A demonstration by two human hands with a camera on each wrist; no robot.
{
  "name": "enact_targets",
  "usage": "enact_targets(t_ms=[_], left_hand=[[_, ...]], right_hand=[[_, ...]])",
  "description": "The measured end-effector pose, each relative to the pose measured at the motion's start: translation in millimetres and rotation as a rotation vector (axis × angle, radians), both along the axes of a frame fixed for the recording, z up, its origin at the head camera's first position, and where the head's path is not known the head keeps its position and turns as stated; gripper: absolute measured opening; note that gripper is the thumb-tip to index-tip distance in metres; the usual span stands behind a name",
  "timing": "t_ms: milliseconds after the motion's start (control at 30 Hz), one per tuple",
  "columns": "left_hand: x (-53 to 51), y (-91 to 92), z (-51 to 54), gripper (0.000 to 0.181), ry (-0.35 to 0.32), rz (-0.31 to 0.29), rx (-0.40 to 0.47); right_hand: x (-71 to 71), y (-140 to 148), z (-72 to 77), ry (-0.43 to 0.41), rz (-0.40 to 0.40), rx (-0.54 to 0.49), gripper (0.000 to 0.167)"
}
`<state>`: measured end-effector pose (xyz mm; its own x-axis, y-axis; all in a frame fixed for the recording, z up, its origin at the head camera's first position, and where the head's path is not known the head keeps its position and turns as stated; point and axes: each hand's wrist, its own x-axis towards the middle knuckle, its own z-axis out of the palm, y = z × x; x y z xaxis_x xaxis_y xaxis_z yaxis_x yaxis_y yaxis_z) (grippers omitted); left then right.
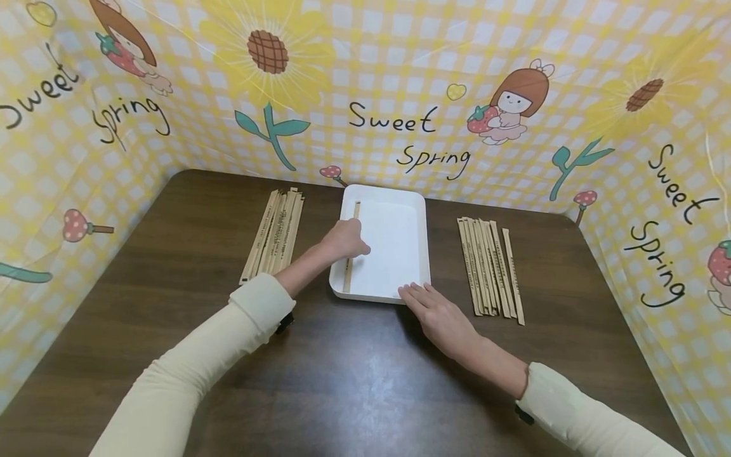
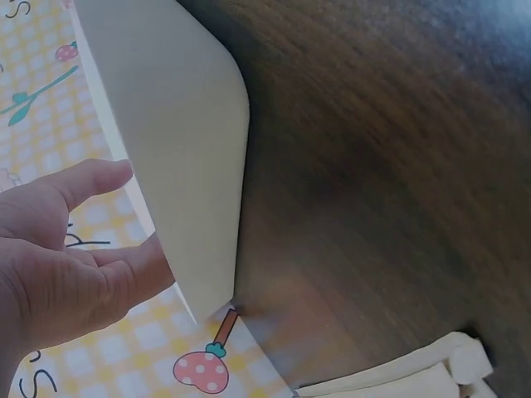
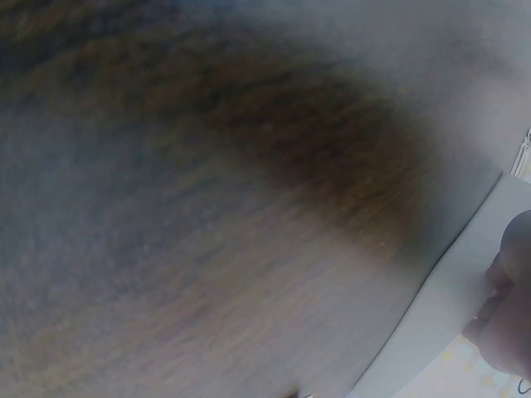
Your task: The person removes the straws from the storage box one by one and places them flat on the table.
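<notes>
A white rectangular tray [image 1: 391, 254] stands on the table near the patterned cloth. One slim brown paper-wrapped stick [image 1: 348, 279] lies lengthwise along its left side. My left hand [image 1: 345, 240] is over the middle of that stick, covering part of it. In the left wrist view, the left thumb [image 2: 104, 178] stands apart from the other fingers, whose tips are hidden behind the tray wall [image 2: 187, 157]. At the tray's near right corner, my right hand [image 1: 442, 317] rests its extended fingers on the rim. The right wrist view is blurred, with those fingers [image 3: 502, 319] beside the tray wall.
On the dark wooden table [image 1: 354, 387], a bundle of similar wrapped sticks [image 1: 280, 222] lies left of the tray. Another group [image 1: 485, 266] lies to the right, with one stick [image 1: 513, 276] slightly apart. A yellow checked cloth [image 1: 394, 76] rises behind and at both sides.
</notes>
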<state>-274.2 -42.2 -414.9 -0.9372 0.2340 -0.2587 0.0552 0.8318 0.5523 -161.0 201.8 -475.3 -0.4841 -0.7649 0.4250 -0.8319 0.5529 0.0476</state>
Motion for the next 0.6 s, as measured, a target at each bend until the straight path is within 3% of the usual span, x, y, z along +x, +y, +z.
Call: enact_targets(t_ms=[267, 467, 600], left_hand=[[-4.2, 3.1, -6.5, 0.026, -0.013, -0.010, -0.019], [-6.9, 6.3, -13.3, 0.013, 0.003, 0.002, -0.039], [-8.4, 9.6, -17.1, 0.014, 0.043, 0.017, -0.051]], right_hand=[[-1.1, 0, -1.1, 0.004, 0.002, -0.004, 0.051], [-1.2, 0, -1.7, 0.006, 0.001, 0.002, 0.050], [-1.5, 1, -2.4, 0.012, -0.001, -0.003, 0.052]])
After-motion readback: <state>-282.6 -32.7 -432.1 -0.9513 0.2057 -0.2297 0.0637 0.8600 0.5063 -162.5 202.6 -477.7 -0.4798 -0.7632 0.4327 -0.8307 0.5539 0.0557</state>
